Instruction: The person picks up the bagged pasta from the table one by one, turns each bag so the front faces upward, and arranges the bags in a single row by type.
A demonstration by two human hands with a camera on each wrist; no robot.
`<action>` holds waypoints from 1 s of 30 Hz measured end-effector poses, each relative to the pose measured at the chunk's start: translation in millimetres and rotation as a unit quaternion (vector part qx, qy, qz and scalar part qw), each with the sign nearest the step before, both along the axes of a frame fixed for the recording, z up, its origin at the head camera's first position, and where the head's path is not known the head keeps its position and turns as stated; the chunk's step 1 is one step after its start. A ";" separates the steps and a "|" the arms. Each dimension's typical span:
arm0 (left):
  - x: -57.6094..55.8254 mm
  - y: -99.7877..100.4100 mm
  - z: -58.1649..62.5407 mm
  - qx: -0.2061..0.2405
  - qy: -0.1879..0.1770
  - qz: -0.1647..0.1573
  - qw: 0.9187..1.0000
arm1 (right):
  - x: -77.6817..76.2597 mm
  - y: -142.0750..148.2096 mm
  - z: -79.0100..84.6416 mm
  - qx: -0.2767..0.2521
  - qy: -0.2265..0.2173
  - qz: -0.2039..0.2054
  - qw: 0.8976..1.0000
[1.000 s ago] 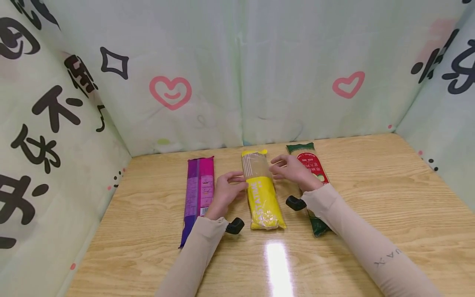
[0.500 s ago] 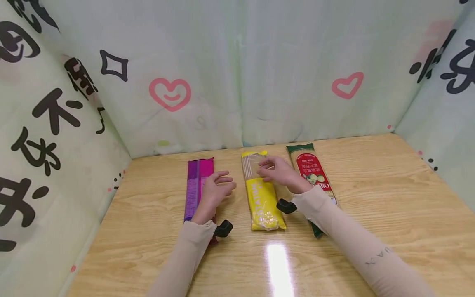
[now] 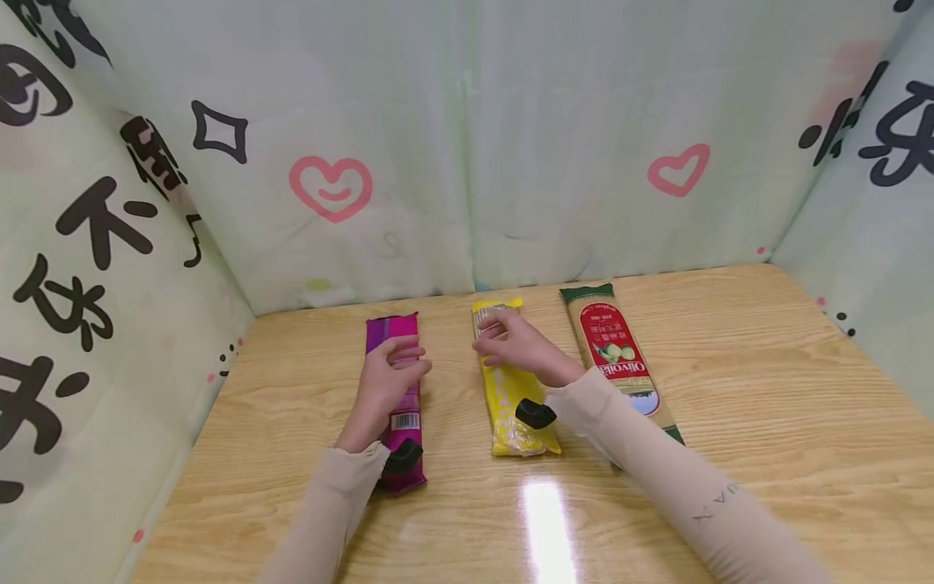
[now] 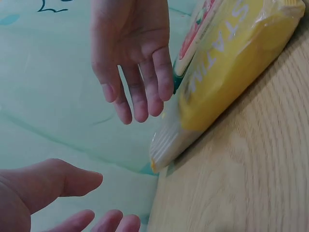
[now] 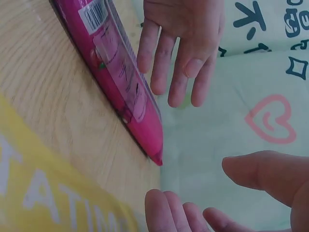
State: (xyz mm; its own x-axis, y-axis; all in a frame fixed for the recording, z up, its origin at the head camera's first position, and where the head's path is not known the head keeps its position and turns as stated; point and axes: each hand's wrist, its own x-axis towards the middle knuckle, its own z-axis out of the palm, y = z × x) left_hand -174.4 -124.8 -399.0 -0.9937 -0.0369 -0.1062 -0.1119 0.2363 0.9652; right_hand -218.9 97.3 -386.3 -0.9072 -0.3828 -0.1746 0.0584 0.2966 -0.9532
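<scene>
Three long packets lie on the wooden table. On the left is a purple and magenta packet (image 3: 404,422) with a barcode; my left hand (image 3: 387,380) hovers over it, fingers relaxed and holding nothing. The yellow pasta packet (image 3: 511,405) with a clear top section lies in the middle, partly covered by my right hand (image 3: 521,345), whose fingers are loosely bent with nothing in them. To the right is a green-ended pasta packet (image 3: 609,337) with a red Olivoila label, its lower part behind my right sleeve. In the left wrist view the yellow packet (image 4: 217,72) stays beyond the fingertips.
Pale printed curtains (image 3: 409,235) enclose the table (image 3: 766,365) at the back and both sides. A black wrist camera mount (image 3: 536,414) sticks out from the right cuff, another mount (image 3: 403,457) from the left cuff. A bright light reflection (image 3: 549,527) shows on the tabletop.
Both hands have moved left. The left hand went from beside the yellow packet to over the purple one; the right hand went from the green-ended packet to over the yellow one. The packets stayed put.
</scene>
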 end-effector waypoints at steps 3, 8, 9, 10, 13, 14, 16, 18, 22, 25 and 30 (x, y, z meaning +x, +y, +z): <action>2.4 -7.4 0.4 -0.007 0.001 -0.002 1.000 | 2.0 -7.6 0.4 -0.006 0.010 0.003 1.000; 5.9 -20.0 -1.8 -0.010 0.003 -0.008 1.000 | 3.7 -18.5 0.1 0.013 0.009 -0.002 1.000; 6.3 -22.4 -2.2 -0.011 0.003 -0.008 1.000 | 4.2 -20.5 0.1 0.017 0.005 -0.002 1.000; 6.8 -24.7 -2.5 -0.010 0.003 -0.007 1.000 | 4.9 -22.5 0.6 0.020 -0.002 -0.001 1.000; 7.6 -30.4 -3.2 -0.011 -0.002 -0.001 1.000 | 6.1 -28.3 -0.1 0.016 -0.014 0.004 1.000; 7.7 -32.1 -3.4 -0.012 -0.002 0.002 1.000 | 6.3 -30.2 -0.7 0.011 -0.016 0.006 1.000; 8.1 -35.1 -3.6 -0.010 -0.006 0.007 1.000 | 6.7 -33.8 -1.9 0.003 -0.018 0.009 1.000; 8.2 -37.7 -3.8 -0.006 -0.008 0.010 1.000 | 7.5 -36.9 -2.6 -0.001 -0.020 0.008 1.000; 8.9 -44.7 -3.8 -0.010 -0.015 0.019 1.000 | 6.9 -45.1 -3.6 0.011 -0.014 0.003 1.000; 9.4 -49.9 -4.4 -0.017 -0.019 0.024 0.999 | 5.1 -51.7 -5.8 0.033 0.000 0.008 0.999; 11.1 -57.7 -6.4 -0.031 -0.022 0.030 0.999 | 6.0 -61.6 -7.9 0.101 0.037 0.025 0.994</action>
